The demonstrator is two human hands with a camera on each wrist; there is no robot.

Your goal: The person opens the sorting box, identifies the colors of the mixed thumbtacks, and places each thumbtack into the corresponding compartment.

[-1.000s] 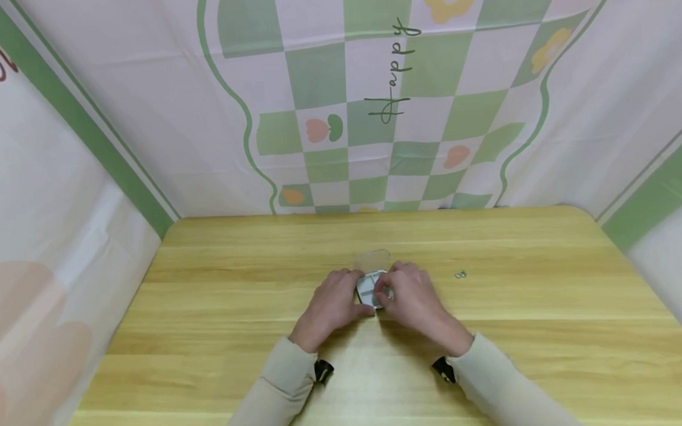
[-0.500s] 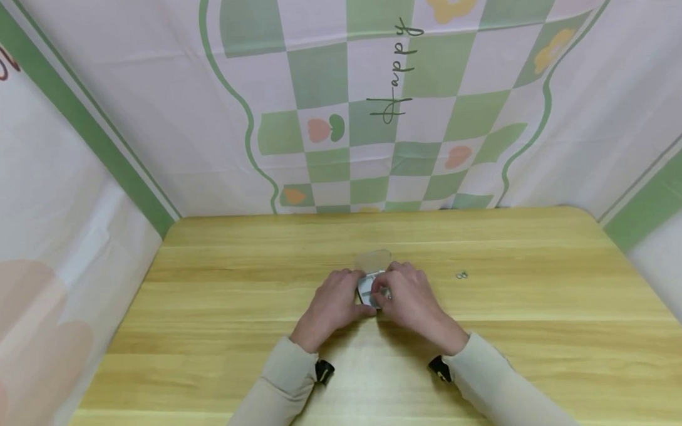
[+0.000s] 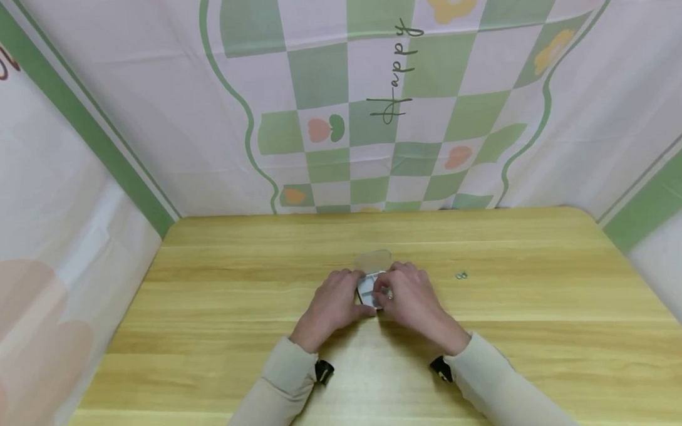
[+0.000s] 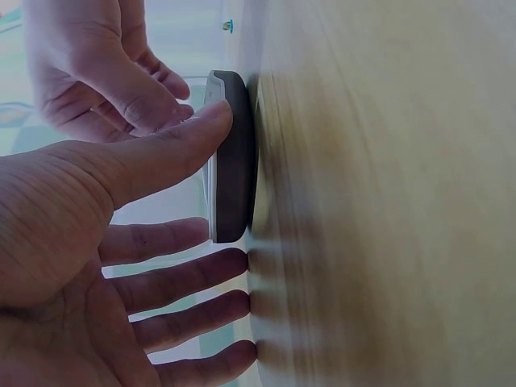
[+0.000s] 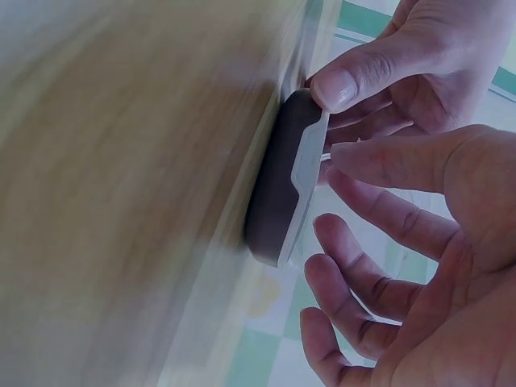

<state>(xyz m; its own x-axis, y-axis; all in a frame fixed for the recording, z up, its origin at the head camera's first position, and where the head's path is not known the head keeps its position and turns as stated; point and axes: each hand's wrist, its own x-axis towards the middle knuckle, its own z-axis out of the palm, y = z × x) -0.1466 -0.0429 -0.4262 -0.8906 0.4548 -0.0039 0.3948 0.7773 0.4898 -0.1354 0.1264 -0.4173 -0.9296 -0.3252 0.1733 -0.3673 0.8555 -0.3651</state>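
A small compartment box with a white divided inside and a dark outer shell lies on the table, its clear lid folded back. My left hand holds it at the left, thumb on the near edge and index finger at the far side. Over the box's right part, my right hand pinches a tiny shiny piece between thumb and index finger. That piece is mostly hidden by the fingertips, and its kind is unclear. In the right wrist view, the other right fingers are loosely bent.
Two tiny shiny ring-like pieces lie on the wooden table, right of the box. A printed cloth hangs behind the table's far edge, with more cloth at both sides.
My right fingertips have shifted slightly left over the box and then slightly back to the right. The left hand and the box stay in place.
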